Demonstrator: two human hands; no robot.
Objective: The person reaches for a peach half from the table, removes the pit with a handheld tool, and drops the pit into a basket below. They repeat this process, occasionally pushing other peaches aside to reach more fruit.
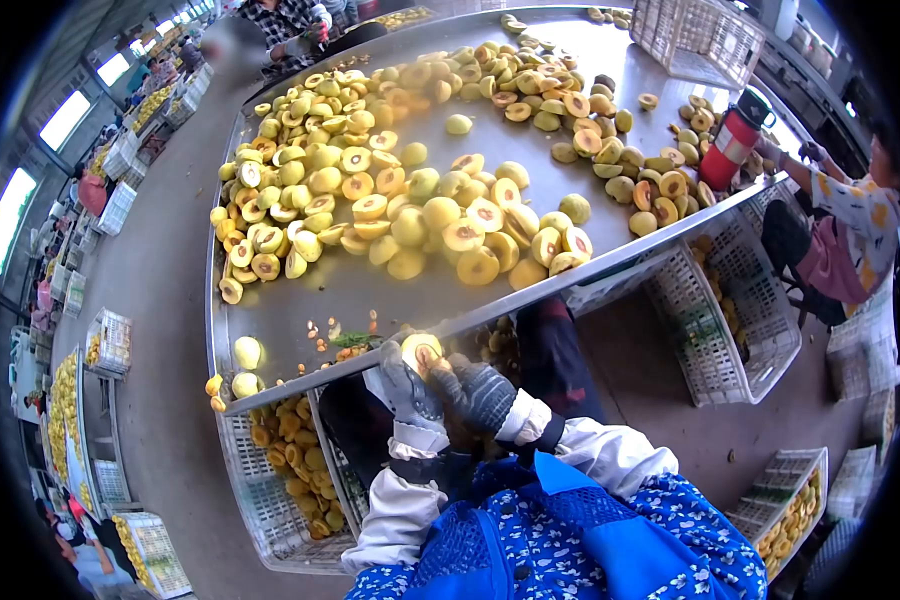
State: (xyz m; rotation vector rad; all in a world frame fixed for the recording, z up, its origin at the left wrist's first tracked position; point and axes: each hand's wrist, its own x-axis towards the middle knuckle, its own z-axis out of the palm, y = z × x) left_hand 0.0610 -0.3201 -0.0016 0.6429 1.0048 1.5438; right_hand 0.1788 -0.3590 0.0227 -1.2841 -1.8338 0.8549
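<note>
Both of my hands wear grey gloves and meet at the near edge of the metal table (370, 290). My left hand (408, 388) is closed round the lower left side of a halved yellow fruit (421, 350), its cut face up. Against the fruit's right side press the fingers of my right hand (475, 390); whether a small tool is in them cannot be made out. Just beyond, orange pits and green scraps (355, 340) lie on the metal. Heaps of halved fruit (370, 190) spread farther up the table.
A crate of fruit halves (260, 500) stands below the table at left, and another crate (740, 330) at right. A red bottle (730, 145) and an empty crate (698, 40) rest on the table. One person (850, 225) sits at right, another (282, 30) at the far end.
</note>
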